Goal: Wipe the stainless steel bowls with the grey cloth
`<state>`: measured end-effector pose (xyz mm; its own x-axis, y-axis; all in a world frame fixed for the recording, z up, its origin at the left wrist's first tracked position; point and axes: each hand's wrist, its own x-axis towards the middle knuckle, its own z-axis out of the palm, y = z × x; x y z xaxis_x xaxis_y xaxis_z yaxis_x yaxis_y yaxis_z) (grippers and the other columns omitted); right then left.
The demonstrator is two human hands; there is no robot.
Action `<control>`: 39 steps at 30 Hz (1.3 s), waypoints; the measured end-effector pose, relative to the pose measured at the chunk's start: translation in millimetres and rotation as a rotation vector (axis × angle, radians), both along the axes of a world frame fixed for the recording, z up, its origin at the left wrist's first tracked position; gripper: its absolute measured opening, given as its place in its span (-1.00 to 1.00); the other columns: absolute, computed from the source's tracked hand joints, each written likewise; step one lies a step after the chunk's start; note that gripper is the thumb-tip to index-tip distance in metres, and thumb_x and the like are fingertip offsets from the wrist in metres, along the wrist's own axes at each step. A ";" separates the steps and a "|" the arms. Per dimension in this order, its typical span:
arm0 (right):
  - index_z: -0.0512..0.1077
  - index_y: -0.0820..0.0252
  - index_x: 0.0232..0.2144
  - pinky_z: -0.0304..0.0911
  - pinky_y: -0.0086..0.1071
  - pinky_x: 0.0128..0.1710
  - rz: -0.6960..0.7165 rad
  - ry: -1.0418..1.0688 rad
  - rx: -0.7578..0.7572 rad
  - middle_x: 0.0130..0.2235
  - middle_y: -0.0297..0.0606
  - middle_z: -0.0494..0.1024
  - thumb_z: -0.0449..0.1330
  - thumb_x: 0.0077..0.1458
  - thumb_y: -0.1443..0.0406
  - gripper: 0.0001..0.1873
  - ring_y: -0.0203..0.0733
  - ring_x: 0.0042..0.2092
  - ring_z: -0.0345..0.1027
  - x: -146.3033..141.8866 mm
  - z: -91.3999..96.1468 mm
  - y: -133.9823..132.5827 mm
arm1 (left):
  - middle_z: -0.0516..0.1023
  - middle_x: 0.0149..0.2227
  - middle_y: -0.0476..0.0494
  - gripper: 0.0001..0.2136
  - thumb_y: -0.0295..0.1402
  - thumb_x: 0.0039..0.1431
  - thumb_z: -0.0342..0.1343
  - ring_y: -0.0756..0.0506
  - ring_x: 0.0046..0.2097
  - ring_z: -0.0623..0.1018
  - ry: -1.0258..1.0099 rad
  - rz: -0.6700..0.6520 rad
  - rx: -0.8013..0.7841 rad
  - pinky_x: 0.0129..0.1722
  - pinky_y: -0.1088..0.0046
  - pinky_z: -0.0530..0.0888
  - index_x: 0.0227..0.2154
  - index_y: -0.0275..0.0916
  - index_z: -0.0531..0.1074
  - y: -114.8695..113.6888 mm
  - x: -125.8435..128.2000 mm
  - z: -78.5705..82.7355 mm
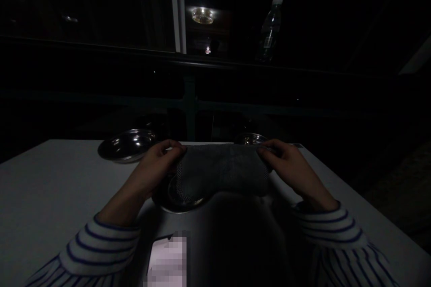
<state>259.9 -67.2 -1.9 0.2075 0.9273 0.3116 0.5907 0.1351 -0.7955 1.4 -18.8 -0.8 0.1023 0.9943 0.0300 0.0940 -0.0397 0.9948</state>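
A dark grey cloth (224,168) hangs stretched between my two hands above the table. My left hand (160,161) pinches its upper left corner, and my right hand (286,161) pinches the upper right corner. Patterned trim runs down the cloth's left side. Below and behind it, a shallow metal bowl (178,208) stands on the table, partly covered from sight by the cloth. The scene is very dim, so the cloth's texture is hard to make out.
On the white table (60,193) a wide metal bowl (126,145) stands at the back left. Another metal bowl (251,138) shows behind the cloth. A lit phone (168,260) lies at the near edge. Beyond the table, a clear bottle (271,27) stands upright.
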 end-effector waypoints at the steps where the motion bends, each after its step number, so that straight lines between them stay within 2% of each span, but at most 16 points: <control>1: 0.41 0.24 -0.31 0.22 -0.40 -0.44 0.010 0.002 0.007 -0.40 -0.26 0.49 0.10 0.02 0.19 -0.75 -0.23 -0.40 0.36 -3.7 0.8 -1.7 | 0.37 -0.55 0.06 -0.80 -0.25 -0.12 0.17 0.05 -0.51 0.37 0.001 -0.021 -0.001 -0.56 0.59 0.28 -0.47 -0.26 0.37 -2.7 2.3 0.9; 5: 0.41 0.21 -0.35 0.22 -0.41 -0.45 0.054 -0.008 0.042 -0.42 -0.28 0.49 0.12 0.02 0.20 -0.80 -0.25 -0.41 0.35 -17.1 2.0 -6.8 | 0.30 -0.63 0.11 -0.88 -0.31 -0.09 0.11 0.08 -0.62 0.30 -0.013 -0.091 -0.023 -0.65 0.61 0.18 -0.51 -0.24 0.33 -10.6 11.4 1.6; 8: 0.41 0.19 -0.34 0.22 -0.41 -0.39 0.052 -0.057 0.073 -0.37 -0.28 0.50 0.10 0.04 0.23 -0.83 -0.24 -0.36 0.35 -21.8 2.7 -9.1 | 0.37 -0.57 0.10 -0.92 -0.39 -0.09 0.09 0.07 -0.56 0.37 -0.001 -0.149 -0.053 -0.60 0.59 0.25 -0.48 -0.22 0.31 -12.6 16.3 -2.7; 11: 0.40 0.17 -0.33 0.21 -0.40 -0.37 0.036 -0.086 0.107 -0.35 -0.29 0.49 0.08 0.06 0.23 -0.83 -0.24 -0.33 0.34 -22.1 4.8 -11.5 | 0.50 -0.39 0.00 -0.78 -0.39 -0.07 0.11 -0.01 -0.36 0.49 0.048 -0.249 -0.068 -0.43 0.53 0.36 -0.29 -0.22 0.35 -12.8 20.1 -10.0; 13: 0.39 0.16 -0.33 0.21 -0.41 -0.39 0.041 -0.088 0.132 -0.36 -0.30 0.48 0.08 0.06 0.24 -0.84 -0.25 -0.34 0.34 -21.9 6.8 -13.6 | 0.52 -0.30 -0.07 -0.64 -0.32 -0.06 0.14 -0.07 -0.27 0.52 0.080 -0.283 -0.076 -0.36 0.48 0.39 -0.14 -0.24 0.33 -12.8 22.9 -15.4; 15: 0.40 0.15 -0.33 0.21 -0.44 -0.42 0.064 -0.087 0.136 -0.36 -0.31 0.48 0.08 0.06 0.24 -0.85 -0.26 -0.36 0.34 -22.8 9.0 -16.2 | 0.54 -0.28 -0.12 -0.55 -0.21 -0.06 0.15 -0.12 -0.25 0.53 0.111 -0.298 -0.075 -0.34 0.44 0.41 -0.08 -0.25 0.31 -12.5 25.8 -20.6; 19: 0.40 0.14 -0.32 0.22 -0.46 -0.42 0.125 -0.122 0.148 -0.37 -0.33 0.48 0.08 0.07 0.27 -0.86 -0.28 -0.35 0.35 -26.0 13.1 -21.5 | 0.57 -0.34 -0.13 -0.61 -0.07 -0.02 0.08 -0.17 -0.29 0.54 0.226 -0.272 0.026 -0.34 0.38 0.41 -0.21 -0.23 0.45 -10.9 30.0 -28.3; 24: 0.42 0.13 -0.29 0.26 -0.45 -0.42 0.122 -0.202 0.193 -0.31 -0.30 0.51 0.09 0.07 0.29 -0.86 -0.24 -0.31 0.39 -24.9 15.2 -27.1 | 0.57 -0.42 -0.08 -0.72 -0.11 0.02 0.04 -0.16 -0.32 0.53 0.261 -0.231 0.072 -0.33 0.39 0.39 -0.42 -0.21 0.51 -9.3 30.3 -28.5; 26: 0.42 0.12 -0.27 0.28 -0.43 -0.36 0.206 -0.248 0.214 -0.28 -0.29 0.52 0.10 0.08 0.30 -0.85 -0.23 -0.28 0.40 -24.0 15.0 -30.1 | 0.56 -0.42 -0.07 -0.73 -0.12 0.01 0.04 -0.15 -0.31 0.53 0.253 -0.178 0.065 -0.31 0.39 0.38 -0.45 -0.22 0.50 -9.4 30.1 -26.5; 28: 0.42 0.11 -0.25 0.29 -0.41 -0.29 0.373 -0.287 0.226 -0.26 -0.28 0.52 0.09 0.09 0.34 -0.83 -0.25 -0.25 0.40 -24.7 14.6 -33.7 | 0.55 -0.42 -0.06 -0.73 -0.13 0.01 0.05 -0.14 -0.29 0.52 0.208 -0.138 0.037 -0.30 0.41 0.37 -0.42 -0.23 0.49 -10.0 30.0 -24.2; 31: 0.41 0.11 -0.18 0.28 -0.41 -0.24 0.644 -0.325 0.196 -0.24 -0.28 0.52 0.08 0.09 0.38 -0.77 -0.27 -0.23 0.39 -29.3 14.0 -38.5 | 0.52 -0.47 -0.05 -0.70 -0.14 0.00 0.05 -0.11 -0.36 0.51 0.080 -0.156 -0.072 -0.37 0.42 0.38 -0.36 -0.26 0.48 -12.0 30.3 -20.2; 33: 0.40 0.08 -0.13 0.28 -0.42 -0.22 0.764 -0.362 0.126 -0.22 -0.29 0.51 0.09 0.10 0.36 -0.74 -0.28 -0.21 0.39 -32.7 13.3 -40.2 | 0.50 -0.51 -0.04 -0.69 -0.13 0.01 0.03 -0.09 -0.42 0.50 0.010 -0.184 -0.115 -0.40 0.42 0.39 -0.35 -0.28 0.47 -13.7 30.3 -17.8; 37: 0.39 0.06 -0.12 0.28 -0.42 -0.20 0.853 -0.402 0.037 -0.15 -0.32 0.50 0.15 0.06 0.29 -0.72 -0.27 -0.17 0.38 -33.3 10.9 -38.2 | 0.49 -0.53 -0.05 -0.71 -0.14 -0.02 0.06 -0.07 -0.44 0.50 -0.042 -0.231 -0.128 -0.41 0.43 0.40 -0.36 -0.26 0.47 -15.6 29.1 -14.8; 39: 0.38 0.07 -0.12 0.27 -0.39 -0.16 0.802 -0.415 0.072 -0.15 -0.31 0.50 0.13 0.08 0.30 -0.74 -0.26 -0.15 0.37 -31.0 8.3 -34.5 | 0.49 -0.52 -0.06 -0.73 -0.16 -0.03 0.08 -0.06 -0.44 0.51 -0.060 -0.289 -0.152 -0.40 0.43 0.41 -0.36 -0.26 0.48 -16.0 28.1 -13.9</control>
